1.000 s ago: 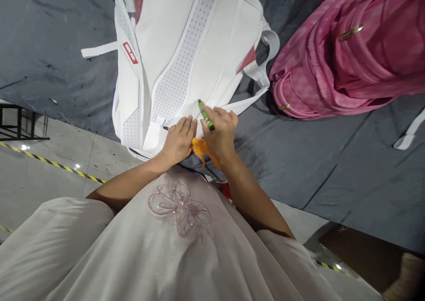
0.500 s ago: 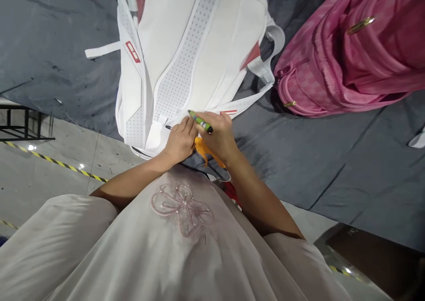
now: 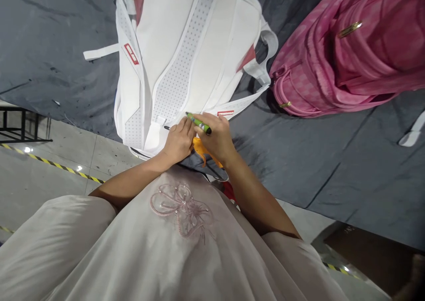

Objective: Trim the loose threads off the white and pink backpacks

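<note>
A white backpack (image 3: 212, 53) lies back-side up, with a dotted grey strip down its middle and straps at both sides. My left hand (image 3: 178, 142) is closed at its near end, fingers bent together; a thin dark tip (image 3: 167, 127) shows beside them, and what they hold is hidden. Close against it, my right hand (image 3: 217, 137) is closed around a green marker pen (image 3: 200, 124) with a dark end, slanting across the fingers. Under the right hand hangs an orange piece of material (image 3: 199, 150), partly covered.
A pink checked backpack (image 3: 318, 71) stands at the right on the dark grey cloth (image 3: 282, 159). A white strap end (image 3: 411, 135) lies at the far right. Beyond the left table edge are a black metal frame (image 3: 23, 126) and yellow-black floor tape (image 3: 53, 163).
The view has shifted slightly, so both bags appear a little further left. My hands keep nearly the same place and grip.
</note>
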`<state>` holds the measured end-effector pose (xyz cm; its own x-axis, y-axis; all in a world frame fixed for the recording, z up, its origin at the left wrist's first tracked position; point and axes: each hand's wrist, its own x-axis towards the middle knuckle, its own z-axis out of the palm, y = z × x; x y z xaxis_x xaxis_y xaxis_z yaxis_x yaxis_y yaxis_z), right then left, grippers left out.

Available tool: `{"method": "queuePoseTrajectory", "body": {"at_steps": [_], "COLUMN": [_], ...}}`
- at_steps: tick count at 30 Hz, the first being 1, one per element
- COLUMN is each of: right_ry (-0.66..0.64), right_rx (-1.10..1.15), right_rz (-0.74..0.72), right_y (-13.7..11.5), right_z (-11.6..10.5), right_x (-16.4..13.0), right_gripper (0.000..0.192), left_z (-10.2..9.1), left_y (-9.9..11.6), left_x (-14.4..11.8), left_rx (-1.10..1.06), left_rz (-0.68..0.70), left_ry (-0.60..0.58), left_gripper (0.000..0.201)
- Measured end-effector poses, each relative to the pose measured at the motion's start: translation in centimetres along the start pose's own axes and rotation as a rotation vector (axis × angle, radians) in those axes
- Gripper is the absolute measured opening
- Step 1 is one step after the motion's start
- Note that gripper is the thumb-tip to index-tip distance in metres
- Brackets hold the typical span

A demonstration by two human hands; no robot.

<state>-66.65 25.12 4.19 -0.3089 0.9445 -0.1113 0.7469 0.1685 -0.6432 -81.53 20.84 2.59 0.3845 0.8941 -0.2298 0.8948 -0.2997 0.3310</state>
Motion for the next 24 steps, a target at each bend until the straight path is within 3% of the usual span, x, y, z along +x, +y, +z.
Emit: {"method": "queuePoseTrajectory", "body": {"at_steps": [3,7,11,15,20,24], "right_ry": [0.071,0.027,0.121,0.015,0.125,0.039], "right_rx": [-0.040,-0.044,-0.056,-0.054,-0.084,-0.030], "right_rz": [0.074,0.039,0.113,0.015,0.091,0.017], "right_y": [0.01,0.21,0.46,0.44,0.17,0.01], "right_z": [0.06,0.03,0.01,0.19,0.57,0.64], "right_x": [0.13,0.57,0.83,0.52,0.22,0.37], "right_gripper": [0.041,0.036,0.042,0.036,0.041,0.036], "left_z": [-0.03,0.16,0.29,0.23,0.04,-0.08], "left_y": [0.03,0.00,-0.09,-0.09,-0.01,0.07], "left_x": [0.02,0.02,0.01,-0.03,0.00,0.07], "left_rx": [0.021,0.030,0.039,0.037,0.028,0.020], "left_rz": [-0.002,-0.002,0.002,0.002,-0.013,-0.017], "left_ry": [0.011,0.006,0.017,0.014,-0.010,-0.016], "left_gripper": [0.064,0.065,0.066,0.066,0.066,0.063]}}
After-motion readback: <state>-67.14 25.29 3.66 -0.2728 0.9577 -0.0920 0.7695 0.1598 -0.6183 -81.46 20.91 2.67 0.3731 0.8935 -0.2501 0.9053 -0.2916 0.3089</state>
